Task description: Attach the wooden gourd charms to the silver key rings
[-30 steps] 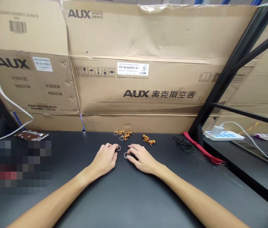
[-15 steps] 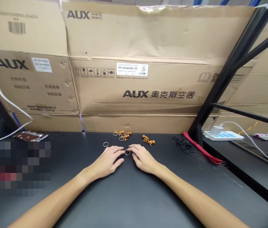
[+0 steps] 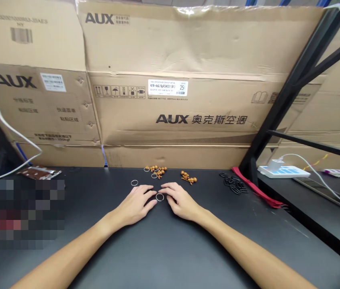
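Both hands palm-down on matte black tabletop (image 3: pixel 170 249), forearms coming in from the bottom edge. Left hand (image 3: pixel 134 205) lies flat, fingers loosely spread and pointing up-right, gripping nothing. Right hand (image 3: pixel 182 200) is also flat, fingers slightly fanned and pointing up-left, gripping nothing. Small silver metal split ring (image 3: pixel 159 197) lies flat on the table in the gap between the two sets of fingertips, just beside the left index tip and the right index tip. Cannot tell if either finger actually touches it. Second silver metal ring (image 3: pixel 134 183) lies loose on the table, near and up-left of the left hand, apart from its fingers. Past the fingertips, by the cardboard: cluster of gold gourd-shaped charms with rings (image 3: pixel 156 170), and a smaller gold gourd charm bunch (image 3: pixel 188 177) to its right, above the right hand. Further right, pile of black loops (image 3: pixel 233 183), next to a red strap (image 3: pixel 257 189). Brown AUX-printed cardboard boxes (image 3: pixel 188 104) form the back wall.
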Tool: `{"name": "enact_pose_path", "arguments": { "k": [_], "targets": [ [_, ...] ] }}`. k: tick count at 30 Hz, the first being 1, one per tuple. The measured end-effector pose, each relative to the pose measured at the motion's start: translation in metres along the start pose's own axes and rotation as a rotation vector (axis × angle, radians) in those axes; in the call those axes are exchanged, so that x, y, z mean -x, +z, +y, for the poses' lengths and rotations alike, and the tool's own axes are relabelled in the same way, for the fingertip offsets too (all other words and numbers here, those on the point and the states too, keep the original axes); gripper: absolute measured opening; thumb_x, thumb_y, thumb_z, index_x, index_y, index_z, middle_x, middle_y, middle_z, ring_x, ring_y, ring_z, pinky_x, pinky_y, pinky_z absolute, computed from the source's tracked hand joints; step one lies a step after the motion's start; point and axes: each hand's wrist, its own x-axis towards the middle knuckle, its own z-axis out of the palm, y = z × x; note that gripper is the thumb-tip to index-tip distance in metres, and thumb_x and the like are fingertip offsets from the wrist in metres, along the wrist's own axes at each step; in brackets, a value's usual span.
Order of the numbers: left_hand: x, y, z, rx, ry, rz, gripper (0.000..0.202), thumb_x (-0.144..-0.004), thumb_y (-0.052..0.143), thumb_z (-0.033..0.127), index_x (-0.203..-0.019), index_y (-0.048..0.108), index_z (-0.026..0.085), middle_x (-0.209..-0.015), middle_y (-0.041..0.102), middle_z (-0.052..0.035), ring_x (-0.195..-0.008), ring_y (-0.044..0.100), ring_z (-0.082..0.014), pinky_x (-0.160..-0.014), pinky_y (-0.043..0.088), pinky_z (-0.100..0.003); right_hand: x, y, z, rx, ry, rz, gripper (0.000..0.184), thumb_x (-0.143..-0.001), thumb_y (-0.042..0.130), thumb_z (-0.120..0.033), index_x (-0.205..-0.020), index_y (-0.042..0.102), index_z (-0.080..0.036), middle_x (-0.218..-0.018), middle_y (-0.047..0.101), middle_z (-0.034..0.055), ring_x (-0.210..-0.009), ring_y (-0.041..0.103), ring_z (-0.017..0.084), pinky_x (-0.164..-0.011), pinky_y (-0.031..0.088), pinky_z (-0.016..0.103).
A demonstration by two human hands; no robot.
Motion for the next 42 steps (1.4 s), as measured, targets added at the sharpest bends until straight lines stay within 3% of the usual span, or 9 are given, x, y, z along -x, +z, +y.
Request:
{"name": "enact_pose_path", "arguments": {
  "k": [6,11,15,18,20,23,30,37,42],
  "targets": [
    [-0.003,-0.005,0.004,0.033,0.133,-0.019,0.031,-0.096,0.043,0.029,-0.122,0.059,0.027,-0.122,0.059,-0.0063,-0.112,0.053,-0.0218,-0.099,0.042,-0.04,-0.002,0.002,0.009,0.056,0.153,0.127,0.031,-0.085,0.041,-0.006,-0.105,0.06,-0.02,-0.109,0.063,0.0069,-0.102,0.056,0.02,-0.09,0.045,0.037],
    [-0.006,-0.005,0.006,0.054,0.137,-0.015,0.026,-0.096,0.045,0.027,-0.113,0.064,0.025,-0.115,0.066,-0.0036,-0.107,0.055,-0.0214,-0.096,0.043,-0.039,-0.005,-0.01,0.014,0.247,0.308,0.212,0.025,-0.083,0.045,-0.012,-0.101,0.061,-0.019,-0.104,0.065,0.0076,-0.099,0.055,0.024,-0.089,0.041,0.04],
    [-0.005,-0.006,0.006,0.06,0.116,-0.004,0.025,-0.095,0.045,0.025,-0.11,0.064,0.025,-0.114,0.067,-0.0021,-0.104,0.057,-0.0207,-0.092,0.045,-0.038,-0.002,-0.023,0.031,0.408,0.517,0.23,0.027,-0.083,0.049,-0.018,-0.107,0.06,-0.017,-0.107,0.065,0.0117,-0.101,0.051,0.029,-0.082,0.04,0.042],
    [-0.005,-0.005,0.006,0.052,0.117,-0.012,0.024,-0.094,0.046,0.024,-0.11,0.064,0.025,-0.114,0.067,-0.0015,-0.104,0.057,-0.0212,-0.092,0.045,-0.038,0.003,-0.028,0.047,0.469,0.58,0.213,0.029,-0.079,0.051,-0.016,-0.107,0.062,-0.019,-0.11,0.064,0.013,-0.098,0.051,0.029,-0.079,0.04,0.04],
    [-0.005,-0.004,0.005,0.049,0.121,-0.011,0.024,-0.094,0.046,0.024,-0.11,0.064,0.026,-0.114,0.067,-0.0017,-0.104,0.057,-0.0214,-0.092,0.045,-0.038,0.005,-0.028,0.053,0.473,0.603,0.162,0.025,-0.079,0.051,-0.014,-0.098,0.065,-0.019,-0.102,0.065,0.0127,-0.093,0.052,0.028,-0.077,0.041,0.039],
    [-0.005,-0.003,0.004,0.054,0.129,0.002,0.024,-0.094,0.047,0.024,-0.11,0.064,0.025,-0.112,0.067,-0.0022,-0.104,0.057,-0.0213,-0.092,0.045,-0.038,0.004,-0.025,0.051,0.459,0.588,0.102,0.022,-0.078,0.05,-0.012,-0.093,0.066,-0.018,-0.095,0.066,0.0121,-0.087,0.054,0.025,-0.074,0.042,0.036],
    [-0.005,-0.004,0.005,0.036,0.11,0.008,0.022,-0.093,0.047,0.025,-0.107,0.065,0.023,-0.112,0.068,-0.0032,-0.103,0.058,-0.021,-0.092,0.044,-0.038,-0.001,-0.013,0.026,0.32,0.516,0.044,0.022,-0.078,0.052,-0.011,-0.097,0.062,-0.018,-0.102,0.063,0.0079,-0.093,0.055,0.024,-0.079,0.045,0.035],
    [-0.006,-0.001,0.003,0.043,0.005,0.063,0.018,-0.087,0.057,0.034,-0.085,0.067,0.019,-0.1,0.071,-0.0062,-0.092,0.063,-0.0218,-0.085,0.047,-0.037,0.0,-0.008,0.016,0.034,0.221,0.0,0.024,-0.078,0.054,-0.01,-0.1,0.06,-0.02,-0.093,0.062,0.0045,-0.089,0.055,0.019,-0.082,0.047,0.033],
    [-0.008,0.0,0.005,-0.106,0.034,0.01,0.024,-0.093,0.049,0.031,-0.08,0.065,0.018,-0.085,0.07,-0.0075,-0.082,0.062,-0.0222,-0.077,0.046,-0.036,-0.001,-0.009,0.007,-0.033,0.121,-0.027,0.023,-0.081,0.054,-0.01,-0.102,0.059,-0.019,-0.092,0.063,0.0053,-0.088,0.055,0.02,-0.081,0.047,0.035]
  ]
}}
